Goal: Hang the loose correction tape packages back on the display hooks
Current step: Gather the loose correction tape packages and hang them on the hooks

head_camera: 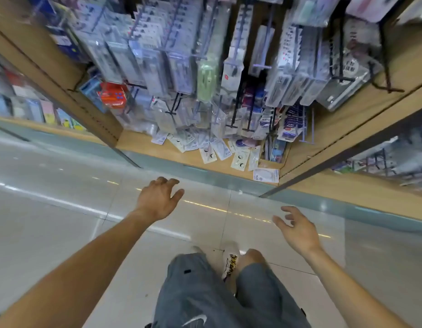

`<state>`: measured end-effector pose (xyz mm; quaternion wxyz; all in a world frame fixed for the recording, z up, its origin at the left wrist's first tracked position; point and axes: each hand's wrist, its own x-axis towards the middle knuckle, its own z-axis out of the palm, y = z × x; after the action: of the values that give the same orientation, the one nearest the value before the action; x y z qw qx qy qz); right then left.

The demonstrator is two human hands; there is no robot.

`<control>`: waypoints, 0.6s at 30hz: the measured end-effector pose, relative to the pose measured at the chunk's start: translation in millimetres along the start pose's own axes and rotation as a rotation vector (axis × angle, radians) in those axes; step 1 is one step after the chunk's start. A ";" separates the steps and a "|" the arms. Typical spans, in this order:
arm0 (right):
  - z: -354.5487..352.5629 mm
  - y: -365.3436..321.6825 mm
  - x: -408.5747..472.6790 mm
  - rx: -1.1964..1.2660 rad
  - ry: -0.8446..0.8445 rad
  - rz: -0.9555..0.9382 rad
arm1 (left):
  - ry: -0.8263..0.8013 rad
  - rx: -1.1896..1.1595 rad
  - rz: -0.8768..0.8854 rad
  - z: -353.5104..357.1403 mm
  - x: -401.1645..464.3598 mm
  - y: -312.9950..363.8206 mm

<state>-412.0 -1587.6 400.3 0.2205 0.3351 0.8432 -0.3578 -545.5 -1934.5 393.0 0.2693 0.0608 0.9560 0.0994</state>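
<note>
Floor tiles (pixel 51 233), pale and glossy, are filling the lower half of the view, with streaks of ceiling light reflecting across them. Above them we are looking at a wooden display bay (pixel 361 114), its side panels slanting outward in the wide lens and its base shelf (pixel 157 150) sitting low, close to the floor.

Hooks (pixel 240 127) are projecting from the back of the bay, most of them dark, a few pale purple, and nearly all are carrying hanging stationery packs (pixel 157 55) in clear blister wrap. An orange-red box (pixel 112 94) is sitting at the left among the hanging goods. Print on the packs is too blurred for us to read.

On the base shelf, under the lowest hooks, we are seeing the loose correction tape packages (pixel 219 151) lying scattered and overlapping, white cards mostly face up. One package (pixel 265 174) is lying apart from the rest, near the front right corner of the shelf.

Both arms are reaching forward over the floor, short of the shelf and touching nothing. Our left hand (pixel 159 198) is hovering palm down with the fingers loosely spread and slightly bent, a ring showing on one finger; it is holding nothing. Our right hand (pixel 298 229) is lower and to the right, fingers spread and relaxed, likewise empty.

At the bottom edge we are seeing grey shorts (pixel 200 292) with a white logo, and a light shoe (pixel 230 263) planted on the tiles.
</note>
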 end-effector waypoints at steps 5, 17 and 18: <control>69.6 10.6 128.7 -0.051 0.076 -0.095 | 0.058 0.038 0.132 96.8 107.0 -3.9; 187.5 36.2 384.4 0.167 0.544 -0.206 | 0.554 0.084 0.462 279.8 352.1 45.7; 193.9 34.5 396.2 0.182 0.595 -0.240 | 0.580 0.110 0.447 287.9 364.8 46.1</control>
<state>-630.0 -1553.9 16.8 -0.1099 0.3415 0.8686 -0.3418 -700.1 -1782.4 -20.6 -0.0449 0.2519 0.9595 0.1176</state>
